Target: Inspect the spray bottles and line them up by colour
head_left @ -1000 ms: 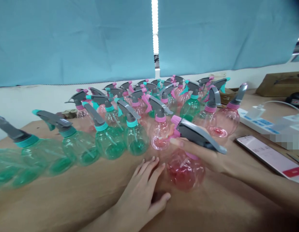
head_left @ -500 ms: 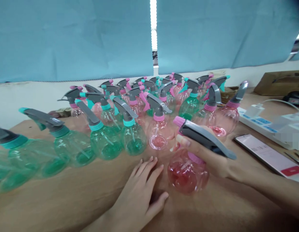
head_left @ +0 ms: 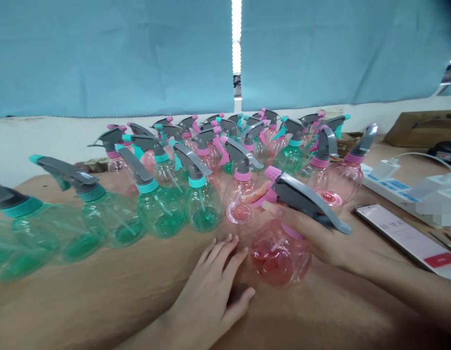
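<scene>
My right hand (head_left: 302, 228) is closed around the neck and trigger of a pink spray bottle (head_left: 280, 257), whose grey and pink head points up and to the left. Its round clear body stands at or just above the table; I cannot tell if it touches. Flat on the table just left of it lies my left hand (head_left: 214, 282), fingers spread, with nothing in it. Beyond my hands stand another pink spray bottle (head_left: 240, 194) and a green spray bottle (head_left: 203, 206).
Several more green and pink bottles crowd the wooden table (head_left: 112, 306) to the left and back. On the right lie a phone (head_left: 400, 233) and a white power strip (head_left: 386, 182) with a cable. Behind these are a cardboard box (head_left: 418, 126) and a blue curtain (head_left: 119, 53).
My right hand has raised the spray bottle's head slightly, and its pink trigger now shows under the nozzle with a finger extended by it. My left hand has stayed in place.
</scene>
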The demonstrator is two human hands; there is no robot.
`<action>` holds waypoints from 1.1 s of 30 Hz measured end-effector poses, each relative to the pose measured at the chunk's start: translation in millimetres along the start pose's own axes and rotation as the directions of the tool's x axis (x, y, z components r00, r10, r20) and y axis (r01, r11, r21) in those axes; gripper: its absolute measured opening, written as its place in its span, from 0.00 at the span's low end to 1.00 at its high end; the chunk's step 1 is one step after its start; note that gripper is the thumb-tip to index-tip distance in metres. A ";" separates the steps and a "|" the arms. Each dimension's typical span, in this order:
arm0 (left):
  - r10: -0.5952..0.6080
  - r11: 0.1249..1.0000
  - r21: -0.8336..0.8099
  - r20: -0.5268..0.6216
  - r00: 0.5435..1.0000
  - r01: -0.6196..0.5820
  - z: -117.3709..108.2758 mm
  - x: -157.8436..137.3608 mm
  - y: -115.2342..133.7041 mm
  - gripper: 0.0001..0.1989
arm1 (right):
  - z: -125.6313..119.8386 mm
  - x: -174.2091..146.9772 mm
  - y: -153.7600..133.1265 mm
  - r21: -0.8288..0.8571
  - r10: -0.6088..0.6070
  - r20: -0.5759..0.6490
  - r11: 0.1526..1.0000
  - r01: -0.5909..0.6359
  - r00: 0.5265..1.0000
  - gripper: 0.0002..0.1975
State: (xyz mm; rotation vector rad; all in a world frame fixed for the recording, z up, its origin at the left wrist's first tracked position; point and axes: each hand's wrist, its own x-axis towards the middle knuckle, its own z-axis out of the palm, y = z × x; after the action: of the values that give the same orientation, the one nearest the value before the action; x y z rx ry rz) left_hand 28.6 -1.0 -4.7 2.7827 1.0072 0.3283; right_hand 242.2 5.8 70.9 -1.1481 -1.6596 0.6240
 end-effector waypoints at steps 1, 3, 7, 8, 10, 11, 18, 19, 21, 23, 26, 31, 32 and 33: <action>-0.002 1.000 -0.002 -0.001 1.000 0.002 -0.1 0.0 0.0 0.25 | -0.6 -0.8 1.0 -0.011 -0.005 0.008 1.000 0.005 1.000 0.08; -0.006 1.000 0.001 0.001 1.000 0.006 -0.5 0.0 0.2 0.25 | -1.4 -2.2 3.3 -0.032 -0.028 -0.021 0.999 0.028 0.999 0.08; -0.014 1.000 0.008 0.014 1.000 0.014 -0.6 0.0 0.6 0.25 | -0.4 -1.4 4.0 -0.015 -0.082 -0.054 0.997 0.082 0.995 0.07; -0.014 1.000 0.007 0.013 1.000 0.014 -0.5 0.0 0.7 0.25 | 0.2 -0.6 3.4 0.010 -0.090 -0.036 0.996 0.090 0.995 0.06; -0.014 1.000 0.001 0.005 1.000 0.014 0.0 0.0 0.7 0.25 | 1.2 0.7 2.2 0.068 -0.106 -0.017 0.992 0.107 0.994 0.08; -0.013 1.000 -0.003 -0.002 1.000 0.013 0.2 -0.1 0.7 0.24 | 1.4 1.0 1.8 0.086 -0.100 -0.011 0.991 0.101 0.995 0.09; -0.014 1.000 -0.008 -0.010 1.000 0.014 -1.1 -0.6 1.0 0.24 | 0.1 0.0 1.3 0.070 -0.013 0.073 0.998 0.007 0.997 0.09; -0.016 1.000 -0.009 -0.006 1.000 0.016 -1.4 -0.5 1.1 0.24 | 0.1 0.5 0.9 0.061 -0.019 0.062 0.998 0.016 0.998 0.09; -0.017 1.000 -0.005 0.004 1.000 0.017 -1.6 -0.3 1.6 0.24 | 0.3 1.6 -0.1 0.053 -0.046 0.051 0.998 0.043 0.998 0.07; -0.020 1.000 -0.006 0.006 1.000 0.020 -1.4 -0.3 1.8 0.24 | 0.6 2.2 -0.5 0.044 -0.071 0.040 0.997 0.069 0.997 0.07; -0.023 1.000 -0.017 -0.011 1.000 0.023 -0.4 -0.5 1.6 0.24 | 0.9 1.7 -0.2 0.010 -0.070 0.017 0.998 0.070 0.997 0.08; -0.023 1.000 -0.017 -0.011 1.000 0.023 0.6 -0.6 0.5 0.24 | 0.5 0.2 -0.1 0.006 -0.038 0.033 0.999 0.038 0.999 0.07; -0.022 1.000 -0.015 -0.007 1.000 0.022 0.5 -0.6 0.4 0.24 | 0.3 0.2 -0.4 0.011 -0.031 0.045 0.999 0.031 0.998 0.07; -0.022 1.000 -0.012 -0.005 1.000 0.022 0.4 -0.6 0.3 0.24 | 0.2 0.1 -0.6 0.016 -0.028 0.057 1.000 0.027 0.998 0.08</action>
State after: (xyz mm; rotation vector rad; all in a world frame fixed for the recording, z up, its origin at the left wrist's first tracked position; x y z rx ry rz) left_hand 28.4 -1.6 -5.1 2.7597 1.0326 0.3372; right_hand 241.8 5.7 71.4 -1.1039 -1.7133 0.6562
